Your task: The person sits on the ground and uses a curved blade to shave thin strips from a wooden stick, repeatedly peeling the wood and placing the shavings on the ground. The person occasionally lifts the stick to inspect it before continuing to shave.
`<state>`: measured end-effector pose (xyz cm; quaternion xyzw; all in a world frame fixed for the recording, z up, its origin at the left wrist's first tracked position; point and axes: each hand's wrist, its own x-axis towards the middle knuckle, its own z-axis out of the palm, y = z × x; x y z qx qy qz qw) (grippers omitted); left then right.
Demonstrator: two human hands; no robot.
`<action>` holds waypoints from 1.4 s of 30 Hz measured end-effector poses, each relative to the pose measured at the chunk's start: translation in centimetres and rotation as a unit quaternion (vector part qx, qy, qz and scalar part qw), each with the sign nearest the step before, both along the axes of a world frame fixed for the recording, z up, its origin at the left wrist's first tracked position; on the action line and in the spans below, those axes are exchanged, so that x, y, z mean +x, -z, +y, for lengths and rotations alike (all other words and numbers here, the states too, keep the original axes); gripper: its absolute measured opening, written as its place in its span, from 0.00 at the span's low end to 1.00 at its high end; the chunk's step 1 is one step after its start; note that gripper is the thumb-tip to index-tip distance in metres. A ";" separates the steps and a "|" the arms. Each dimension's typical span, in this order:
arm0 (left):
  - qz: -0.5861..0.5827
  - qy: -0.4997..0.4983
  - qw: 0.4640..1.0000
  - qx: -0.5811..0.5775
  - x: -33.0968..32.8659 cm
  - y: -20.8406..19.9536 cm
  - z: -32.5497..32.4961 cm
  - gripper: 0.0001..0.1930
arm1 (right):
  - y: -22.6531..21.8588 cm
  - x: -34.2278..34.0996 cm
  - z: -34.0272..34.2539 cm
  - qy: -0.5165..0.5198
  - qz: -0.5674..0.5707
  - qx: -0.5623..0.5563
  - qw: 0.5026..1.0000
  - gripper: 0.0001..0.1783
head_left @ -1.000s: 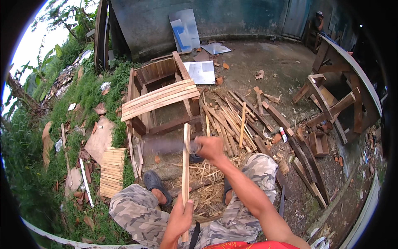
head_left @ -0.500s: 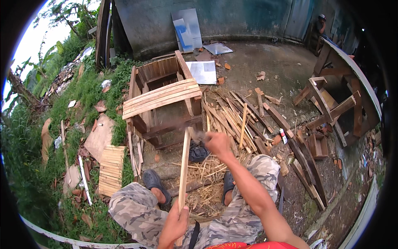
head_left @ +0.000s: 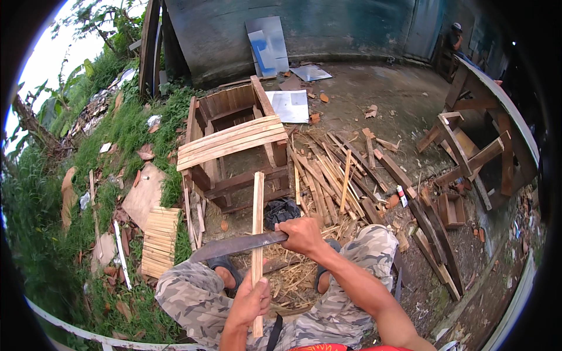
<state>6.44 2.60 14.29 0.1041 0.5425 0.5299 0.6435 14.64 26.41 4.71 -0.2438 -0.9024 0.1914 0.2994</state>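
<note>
My left hand (head_left: 251, 301) is closed round the lower part of a pale wooden strip (head_left: 258, 205), which stands roughly upright between my knees. In my right hand (head_left: 300, 235) is the handle end of a machete (head_left: 234, 246). Its broad dark blade points left and crosses the strip above my left hand; whether the edge touches the wood I cannot tell. Below and behind the strip, thin shavings (head_left: 287, 292) cover the ground between my feet. A crumpled black plastic bag (head_left: 281, 212) lies just beyond my right hand.
Ahead stands a wooden frame (head_left: 249, 186) with pale slats across its top. Cut strips (head_left: 328, 175) are heaped to its right. A slatted panel (head_left: 159, 240) lies on the grass at left. Far right are a tilted table (head_left: 497, 117) and a seated person (head_left: 455, 41).
My right hand has come down and nearer along the strip. The machete, blurred before, now shows plainly across it. My left hand keeps its hold.
</note>
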 end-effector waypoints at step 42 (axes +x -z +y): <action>0.870 0.128 0.475 0.045 -26.6 -0.7 23.1 0.19 | -5.3 6.5 9.5 0.253 0.222 -0.460 0.822 0.22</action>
